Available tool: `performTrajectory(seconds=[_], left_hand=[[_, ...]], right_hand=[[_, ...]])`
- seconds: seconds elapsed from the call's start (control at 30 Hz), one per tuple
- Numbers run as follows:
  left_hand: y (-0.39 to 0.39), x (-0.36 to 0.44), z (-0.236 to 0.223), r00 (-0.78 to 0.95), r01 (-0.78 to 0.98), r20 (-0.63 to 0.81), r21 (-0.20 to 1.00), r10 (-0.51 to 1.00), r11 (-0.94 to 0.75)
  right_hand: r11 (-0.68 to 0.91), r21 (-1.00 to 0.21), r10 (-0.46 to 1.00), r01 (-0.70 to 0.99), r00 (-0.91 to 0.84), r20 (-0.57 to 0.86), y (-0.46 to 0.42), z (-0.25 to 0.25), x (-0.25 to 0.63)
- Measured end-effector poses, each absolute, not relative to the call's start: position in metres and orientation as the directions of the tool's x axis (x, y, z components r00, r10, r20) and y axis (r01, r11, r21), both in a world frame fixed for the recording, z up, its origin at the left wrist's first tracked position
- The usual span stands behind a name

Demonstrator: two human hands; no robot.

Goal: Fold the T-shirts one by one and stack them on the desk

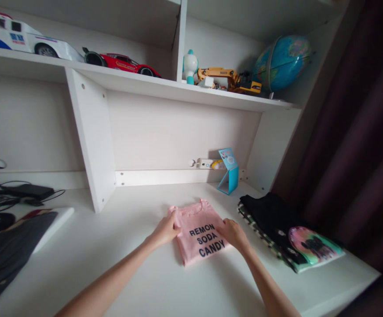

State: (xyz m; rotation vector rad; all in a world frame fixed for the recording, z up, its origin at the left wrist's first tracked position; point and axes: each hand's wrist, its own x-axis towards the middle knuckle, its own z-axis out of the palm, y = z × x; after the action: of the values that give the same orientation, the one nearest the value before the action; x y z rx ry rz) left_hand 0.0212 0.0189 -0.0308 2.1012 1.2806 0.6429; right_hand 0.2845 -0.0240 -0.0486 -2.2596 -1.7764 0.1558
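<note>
A folded pink T-shirt (198, 222) with black lettering lies on the white desk (125, 281), its collar toward the back. My left hand (165, 230) pinches the shirt's left edge near the collar. On the opposite side, my right hand (233, 233) grips the right edge, with the thumb over the printed front. The fingertips under the cloth are hidden. Just right of my right hand is a stack of folded dark clothes (270, 220), the top one black with a colourful print.
Dark clothing (9, 251) lies at the left, below a black power adapter (33, 190) with cables. A blue stand-up card (229, 176) is by a power strip (207, 163). The shelf above holds a red toy car (122, 63), a toy excavator (231, 77) and a globe (283, 61).
</note>
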Motion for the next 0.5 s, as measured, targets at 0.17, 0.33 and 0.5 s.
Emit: performTrajectory(seconds=[0.17,0.33,0.5], left_hand=[[-0.001,0.029,-0.031,0.456,0.653,-0.037,0.693,0.889,-0.306],[-0.013,0.029,-0.036,0.502,0.592,-0.067,0.753,0.862,-0.287],[-0.023,0.048,-0.043,0.381,0.471,-0.03,0.866,0.924,-0.166]], right_hand=[[-0.213,-0.353,0.972,0.911,0.236,0.022,-0.011,-0.047,0.304],[-0.199,-0.394,0.975,0.897,0.221,0.01,-0.007,-0.046,0.317],[-0.172,-0.393,0.981,0.903,0.195,0.02,-0.01,-0.044,0.323]])
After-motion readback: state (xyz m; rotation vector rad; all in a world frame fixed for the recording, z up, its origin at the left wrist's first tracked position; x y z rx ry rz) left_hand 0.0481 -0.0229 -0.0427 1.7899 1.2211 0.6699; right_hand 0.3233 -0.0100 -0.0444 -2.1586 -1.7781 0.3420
